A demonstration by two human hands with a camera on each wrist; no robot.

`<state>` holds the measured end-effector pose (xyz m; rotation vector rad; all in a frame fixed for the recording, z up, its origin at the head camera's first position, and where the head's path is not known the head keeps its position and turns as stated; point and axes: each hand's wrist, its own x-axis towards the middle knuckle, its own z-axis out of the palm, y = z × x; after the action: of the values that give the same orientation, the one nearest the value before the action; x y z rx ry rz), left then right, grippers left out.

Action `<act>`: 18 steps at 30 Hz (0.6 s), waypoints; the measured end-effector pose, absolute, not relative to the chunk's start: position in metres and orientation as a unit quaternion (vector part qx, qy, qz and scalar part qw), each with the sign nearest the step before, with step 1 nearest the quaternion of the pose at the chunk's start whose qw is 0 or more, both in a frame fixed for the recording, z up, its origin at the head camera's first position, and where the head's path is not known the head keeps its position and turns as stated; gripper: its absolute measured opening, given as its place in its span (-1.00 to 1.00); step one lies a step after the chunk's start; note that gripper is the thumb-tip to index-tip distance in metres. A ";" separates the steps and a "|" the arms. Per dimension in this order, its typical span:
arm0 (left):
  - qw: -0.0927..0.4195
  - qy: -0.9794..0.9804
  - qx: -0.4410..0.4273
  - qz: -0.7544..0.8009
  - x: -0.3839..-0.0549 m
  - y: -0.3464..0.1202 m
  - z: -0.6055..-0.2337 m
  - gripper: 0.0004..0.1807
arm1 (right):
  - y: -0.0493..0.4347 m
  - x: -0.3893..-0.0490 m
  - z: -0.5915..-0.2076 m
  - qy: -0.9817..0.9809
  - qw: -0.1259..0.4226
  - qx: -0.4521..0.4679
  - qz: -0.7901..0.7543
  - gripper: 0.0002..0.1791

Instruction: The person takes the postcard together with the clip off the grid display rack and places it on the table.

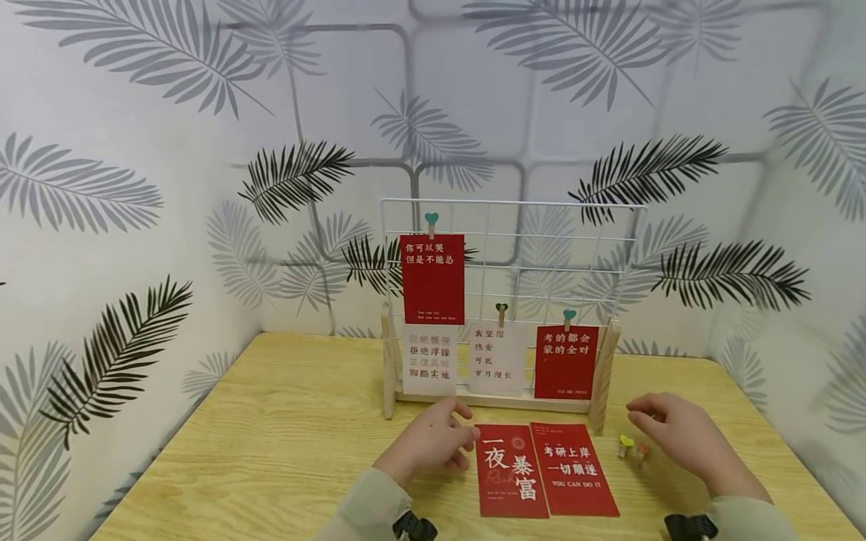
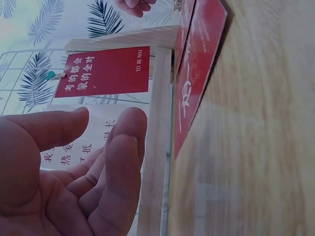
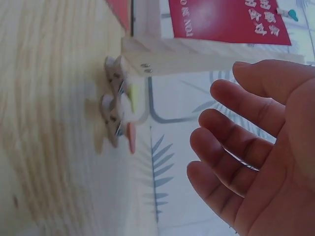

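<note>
My left hand (image 1: 433, 439), fingers loosely bent and holding nothing, hovers at the left edge of a red card (image 1: 499, 481) with white characters. A second red card (image 1: 575, 488) lies beside it on the table. On the right, my right hand (image 1: 679, 437) is also empty, its fingers relaxed above two small wooden clips. One clip has a yellow heart (image 1: 626, 441), the other an orange top (image 1: 642, 451). In the left wrist view, a gap shows between thumb and fingers; the right wrist view shows the clips (image 3: 114, 78) standing on the tabletop apart from the fingers.
Behind the cards stands a white wire grid (image 1: 541, 263) in a wooden base (image 1: 497, 403). It carries an upper red card (image 1: 433, 289), two white cards and a lower red card (image 1: 567, 364). Heart clips, including a teal one (image 1: 431, 219), sit on several cards. Leaf-patterned walls enclose the table (image 1: 271, 436).
</note>
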<state>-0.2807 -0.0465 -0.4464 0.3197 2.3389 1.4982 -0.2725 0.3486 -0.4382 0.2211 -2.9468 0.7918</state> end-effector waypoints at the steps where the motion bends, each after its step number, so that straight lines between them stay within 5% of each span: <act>1: 0.170 0.822 0.114 0.531 -0.280 -0.046 -0.445 -0.62 | 0.346 -0.272 -0.437 -0.962 0.047 0.074 0.259 -0.60; 18: 0.100 0.823 0.133 0.544 -0.285 -0.070 -0.423 -0.61 | 0.297 -0.273 -0.403 -0.953 0.120 0.135 0.244 -0.78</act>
<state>-0.2848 -0.0696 -0.4226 0.3922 2.4314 1.6066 -0.2734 0.2970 -0.4026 0.3947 -2.7846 0.7121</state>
